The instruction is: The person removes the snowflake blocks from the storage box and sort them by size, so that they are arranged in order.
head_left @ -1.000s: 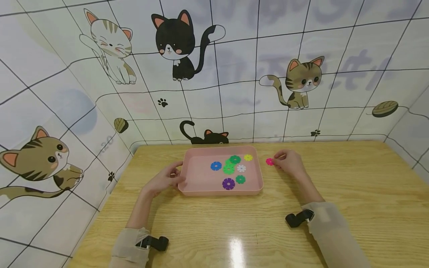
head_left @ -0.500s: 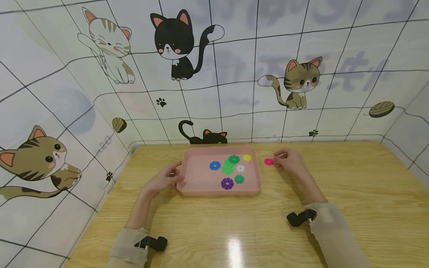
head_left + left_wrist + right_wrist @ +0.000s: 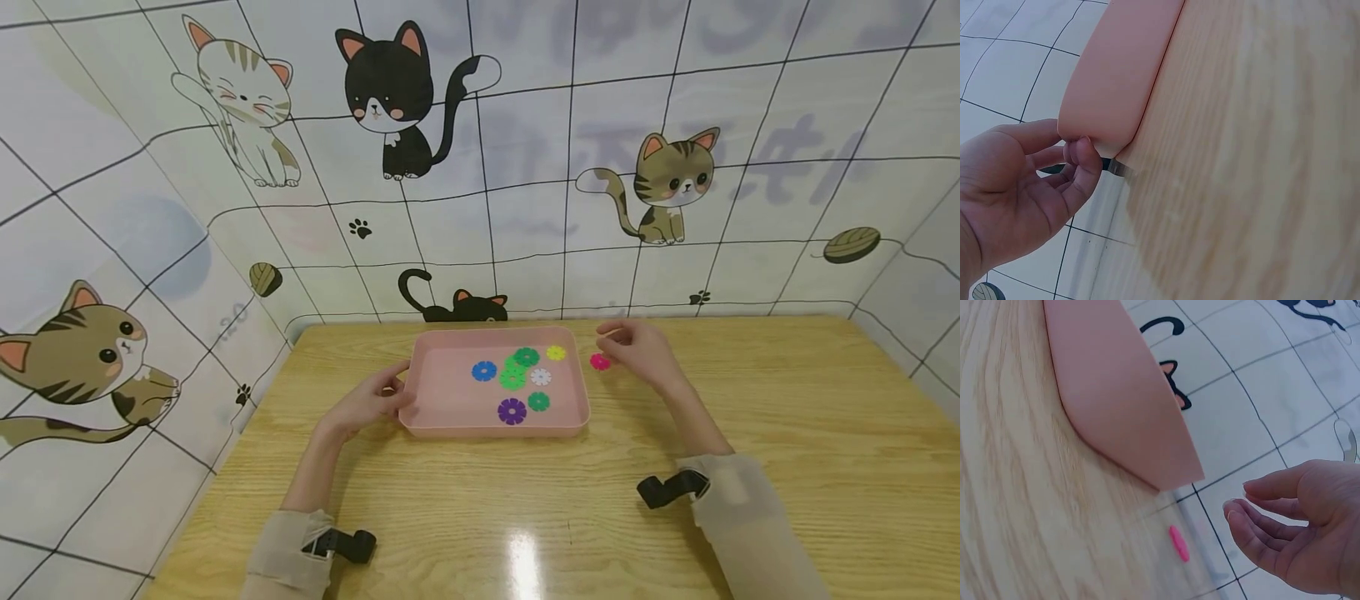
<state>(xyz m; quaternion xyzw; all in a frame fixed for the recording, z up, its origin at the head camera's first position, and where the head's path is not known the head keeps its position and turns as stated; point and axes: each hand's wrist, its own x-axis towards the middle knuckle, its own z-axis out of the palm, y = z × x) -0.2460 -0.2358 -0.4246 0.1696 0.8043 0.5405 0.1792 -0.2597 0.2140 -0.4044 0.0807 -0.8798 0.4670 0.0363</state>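
Note:
A pink rectangular tray (image 3: 450, 408) stands near the wall side of the table. In it lie several notched snowflake discs: a blue disc (image 3: 483, 371), a purple disc (image 3: 512, 411), a white disc (image 3: 541, 377), a yellow disc (image 3: 556, 353) and green ones. My left hand (image 3: 369, 402) holds the tray's left end, thumb and fingers at its rim in the left wrist view. Just right of the tray, a pink snowflake disc (image 3: 600, 362) lies on the table. Above it hovers my right hand (image 3: 637, 354), fingers loosely bent; the right wrist view shows nothing between them.
The wooden table (image 3: 465, 517) runs up to a wall covering (image 3: 532, 208) printed with cats and grid lines. Each sleeve carries a black wrist strap, the left strap (image 3: 341, 544) and the right strap (image 3: 673, 488).
My right hand has let go of the pink disc and risen slightly, leaving it on the table beside the tray. The left hand keeps its hold on the tray.

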